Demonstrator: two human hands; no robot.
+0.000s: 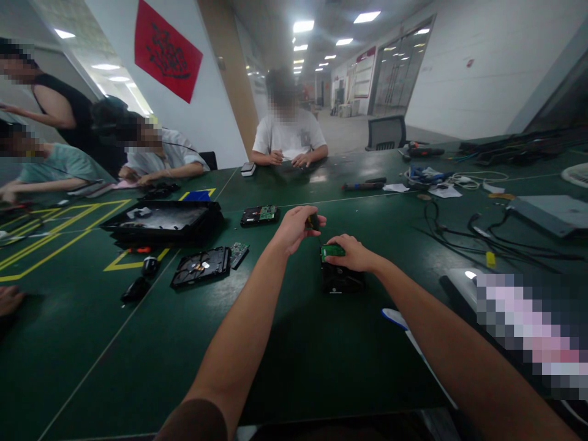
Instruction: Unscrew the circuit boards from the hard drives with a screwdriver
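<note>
My left hand (297,229) is closed round the dark, yellowish handle of what looks like a screwdriver (313,222). Its thin shaft points down toward the far edge of a black hard drive (342,280). My right hand (351,253) grips that drive from the right, fingers over the green circuit board (332,250) on its top. Left of my arms lie another opened black drive (202,268) and a small loose circuit board (239,254). Farther off is a drive with a green board (260,215).
A black tray-like casing (160,222) stands at left. Black cables (478,229) and a grey metal box (554,214) lie at right. Pliers-like tools (364,184) rest beyond my hands. One person (290,138) sits opposite; others are at left.
</note>
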